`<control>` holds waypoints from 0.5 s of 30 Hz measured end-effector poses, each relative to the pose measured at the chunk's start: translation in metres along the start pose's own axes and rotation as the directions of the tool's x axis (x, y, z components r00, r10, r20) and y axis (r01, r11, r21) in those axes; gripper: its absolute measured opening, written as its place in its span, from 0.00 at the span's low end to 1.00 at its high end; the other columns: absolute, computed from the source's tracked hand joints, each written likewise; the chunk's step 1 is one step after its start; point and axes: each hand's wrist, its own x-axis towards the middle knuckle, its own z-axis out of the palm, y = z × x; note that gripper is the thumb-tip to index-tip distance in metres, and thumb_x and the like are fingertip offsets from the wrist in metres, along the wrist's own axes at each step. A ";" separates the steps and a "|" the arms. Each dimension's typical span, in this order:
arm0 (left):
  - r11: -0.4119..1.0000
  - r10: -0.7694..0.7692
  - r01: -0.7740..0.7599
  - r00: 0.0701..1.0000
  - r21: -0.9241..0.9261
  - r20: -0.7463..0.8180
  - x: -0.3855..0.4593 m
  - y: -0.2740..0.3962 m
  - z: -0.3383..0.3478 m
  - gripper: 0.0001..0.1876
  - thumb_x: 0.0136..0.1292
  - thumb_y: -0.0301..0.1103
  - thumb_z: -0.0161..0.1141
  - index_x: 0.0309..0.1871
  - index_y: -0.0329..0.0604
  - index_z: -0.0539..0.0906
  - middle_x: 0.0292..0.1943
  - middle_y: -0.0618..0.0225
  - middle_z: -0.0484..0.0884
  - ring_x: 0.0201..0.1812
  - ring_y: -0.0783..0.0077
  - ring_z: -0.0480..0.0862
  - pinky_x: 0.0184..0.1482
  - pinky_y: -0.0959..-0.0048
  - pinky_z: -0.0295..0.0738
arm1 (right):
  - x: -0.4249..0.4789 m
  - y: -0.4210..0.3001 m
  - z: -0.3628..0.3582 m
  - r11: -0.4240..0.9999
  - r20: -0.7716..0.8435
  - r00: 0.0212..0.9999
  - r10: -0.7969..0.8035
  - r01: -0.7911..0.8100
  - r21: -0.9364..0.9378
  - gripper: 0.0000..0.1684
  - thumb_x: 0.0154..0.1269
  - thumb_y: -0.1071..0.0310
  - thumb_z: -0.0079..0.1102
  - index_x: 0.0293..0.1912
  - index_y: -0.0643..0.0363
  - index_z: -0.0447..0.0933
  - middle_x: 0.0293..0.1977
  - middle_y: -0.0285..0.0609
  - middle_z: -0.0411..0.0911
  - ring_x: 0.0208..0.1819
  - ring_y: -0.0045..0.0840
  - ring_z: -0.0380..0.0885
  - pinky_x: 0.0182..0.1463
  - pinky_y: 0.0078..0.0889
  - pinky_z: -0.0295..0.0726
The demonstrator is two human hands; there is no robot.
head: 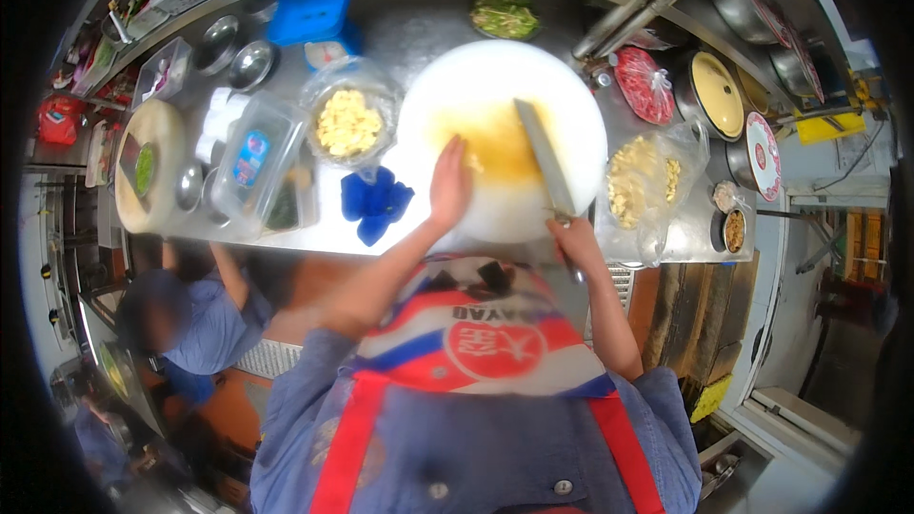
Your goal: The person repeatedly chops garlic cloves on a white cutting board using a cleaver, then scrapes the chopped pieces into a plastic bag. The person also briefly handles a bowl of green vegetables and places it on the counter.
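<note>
A round white cutting board point(443, 96), stained yellow in the middle, lies on the steel worktop before me. My right hand point(575, 243) grips the handle of a cleaver point(544, 157), whose blade lies over the right part of the board. My left hand point(451, 182) rests at the board's left side, fingers together, beside small pale yellow bits point(473, 162). Left of the board, a plastic-lined bowl holds peeled yellow pieces point(348, 123), and a crumpled blue cloth point(375, 203) lies below it. On the right, a clear plastic bag holds more pale yellow pieces point(625, 189).
A blue-topped scale point(310, 11), steel bowls point(251, 64) and a clear plastic tub point(260, 157) stand at left. A plate of cut greens point(504, 13) sits behind the board. A bag of red meat point(644, 86) and a lidded pot point(715, 96) stand right. A co-worker point(207, 321) is at lower left.
</note>
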 end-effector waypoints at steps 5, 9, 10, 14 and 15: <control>0.991 -0.088 0.082 0.994 -0.106 -0.056 0.000 0.003 0.011 0.29 0.56 0.18 0.47 0.65 0.30 0.62 0.65 0.44 0.63 0.66 0.46 0.62 0.69 0.59 0.54 | -0.018 -0.001 0.015 0.997 0.139 0.990 -0.022 0.032 -0.067 0.25 0.61 0.52 0.55 0.23 0.68 0.76 0.13 0.41 0.73 0.15 0.24 0.72 0.21 0.29 0.70; 0.995 -0.026 0.020 0.998 -0.093 -0.058 0.002 -0.001 0.019 0.28 0.60 0.19 0.46 0.67 0.31 0.59 0.66 0.45 0.61 0.67 0.46 0.61 0.70 0.61 0.52 | -0.018 0.020 0.015 0.968 0.310 0.950 -0.040 -0.040 0.247 0.24 0.63 0.54 0.50 0.22 0.65 0.74 0.14 0.42 0.72 0.15 0.24 0.72 0.21 0.27 0.70; 0.995 -0.017 0.010 0.998 -0.104 -0.068 0.002 -0.002 0.023 0.28 0.60 0.19 0.46 0.66 0.30 0.60 0.66 0.45 0.61 0.67 0.46 0.61 0.70 0.60 0.52 | -0.012 0.031 0.015 0.918 0.338 0.938 -0.077 -0.066 0.392 0.24 0.64 0.55 0.48 0.20 0.64 0.73 0.14 0.42 0.70 0.15 0.25 0.71 0.20 0.26 0.70; 0.990 -0.012 0.003 0.998 -0.143 -0.063 0.010 -0.001 0.040 0.28 0.59 0.19 0.45 0.66 0.30 0.60 0.65 0.45 0.62 0.67 0.46 0.60 0.71 0.60 0.50 | -0.005 0.059 0.018 0.678 0.383 0.924 0.001 -0.282 0.679 0.23 0.67 0.56 0.49 0.22 0.63 0.71 0.13 0.39 0.66 0.16 0.24 0.71 0.18 0.28 0.68; 0.988 -0.021 0.013 0.998 -0.152 -0.051 0.011 0.000 0.044 0.29 0.59 0.19 0.45 0.66 0.30 0.60 0.65 0.45 0.62 0.67 0.46 0.60 0.71 0.61 0.50 | -0.004 0.063 0.021 0.755 0.292 0.956 0.025 -0.210 0.621 0.23 0.66 0.56 0.52 0.22 0.63 0.71 0.13 0.39 0.66 0.16 0.24 0.71 0.18 0.28 0.68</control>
